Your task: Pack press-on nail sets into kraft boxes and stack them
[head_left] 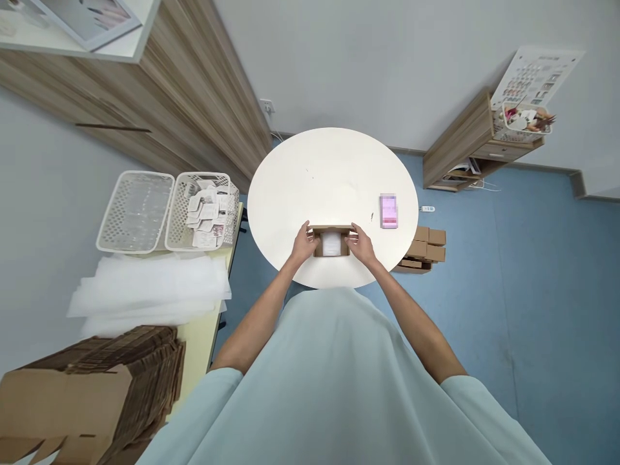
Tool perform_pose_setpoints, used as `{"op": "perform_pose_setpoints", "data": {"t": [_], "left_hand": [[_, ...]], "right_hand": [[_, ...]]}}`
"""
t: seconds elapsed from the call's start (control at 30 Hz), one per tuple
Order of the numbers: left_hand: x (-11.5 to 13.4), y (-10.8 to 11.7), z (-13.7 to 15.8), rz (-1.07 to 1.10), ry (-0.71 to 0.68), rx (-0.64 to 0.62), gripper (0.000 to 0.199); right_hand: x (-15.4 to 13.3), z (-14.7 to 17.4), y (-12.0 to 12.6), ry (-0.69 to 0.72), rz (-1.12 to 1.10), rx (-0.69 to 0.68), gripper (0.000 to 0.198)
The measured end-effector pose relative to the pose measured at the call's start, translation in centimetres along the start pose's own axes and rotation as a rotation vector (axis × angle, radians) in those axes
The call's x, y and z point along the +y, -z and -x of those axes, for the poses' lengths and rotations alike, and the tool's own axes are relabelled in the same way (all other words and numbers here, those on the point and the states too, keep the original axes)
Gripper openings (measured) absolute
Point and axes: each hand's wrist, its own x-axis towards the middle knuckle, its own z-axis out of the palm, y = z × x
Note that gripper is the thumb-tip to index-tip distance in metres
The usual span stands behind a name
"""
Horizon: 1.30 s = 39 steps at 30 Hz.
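A small brown cardboard box (pixel 318 250) stands on the white oval table (pixel 334 174) near its front edge, its lid raised at the far side. Inside lies a white item (pixel 332 244), too small to make out exactly. My left hand (pixel 304 243) grips the box's left side, fingers at the lid's corner and thumb toward the inside. Around the right side my right hand (pixel 361 244) holds it in the same way. To the right of the box lies a phone (pixel 388 211) with a pink screen.
On a side table at left are two white baskets (pixel 135 212), (pixel 198 212), one holding folded papers, with white foam sheets (pixel 150 287) and stacked flat cardboard (pixel 68 400) nearer me. Small closed boxes (pixel 426 248) sit low at right. A wooden cabinet (pixel 465 142) stands by the wall.
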Motion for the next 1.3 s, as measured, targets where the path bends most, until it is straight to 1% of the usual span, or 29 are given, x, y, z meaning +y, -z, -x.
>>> {"op": "perform_pose_setpoints", "data": {"t": [0.17,0.27,0.43,0.53,0.67,0.77,0.83,0.93,1.03,1.13,1.23,1.3], "left_hand": [[-2.3,-1.0,2.1,-0.136,-0.075,0.01,0.085],[-3.4,-1.4,3.6,-0.207,-0.125,-0.006,0.082],[-4.9,-1.2,5.9,-0.36,-0.229,0.046,0.083],[-5.3,-0.8,7.0,-0.449,-0.238,0.069,0.077],[-5.2,-0.7,8.0,-0.514,-0.195,0.054,0.06],[-4.8,-0.9,8.4,-0.556,-0.126,0.014,0.054],[-4.8,-1.0,8.5,-0.582,-0.063,-0.017,0.052],[-5.0,-1.2,8.5,-0.591,0.01,-0.055,0.047],[-5.4,-1.5,8.3,-0.536,0.079,-0.078,0.045],[-5.8,-2.0,8.1,-0.422,0.146,-0.077,0.05],[-6.0,-2.6,8.1,-0.282,0.194,-0.004,0.061],[-6.1,-3.0,8.1,-0.246,0.224,0.051,0.061]], "right_hand": [[1.0,3.4,-0.2,0.082,0.125,-0.027,0.062],[1.4,5.2,-0.2,0.082,0.207,-0.064,0.063],[1.6,7.1,-0.2,0.083,0.294,-0.052,0.066],[1.4,7.7,-0.1,0.064,0.359,-0.045,0.066],[1.1,8.1,0.1,0.022,0.425,-0.077,0.056],[1.1,8.2,0.1,-0.048,0.44,-0.124,0.052],[1.5,8.2,-0.2,-0.101,0.4,-0.144,0.049],[2.3,8.2,-0.7,-0.163,0.264,-0.133,0.045],[3.1,8.1,-1.3,-0.213,0.14,-0.107,0.042],[3.7,8.1,-1.7,-0.257,0.087,-0.069,0.036],[4.2,8.1,-1.9,-0.276,0.069,-0.045,0.034],[4.5,8.1,-2.0,-0.276,0.056,-0.031,0.035]]}}
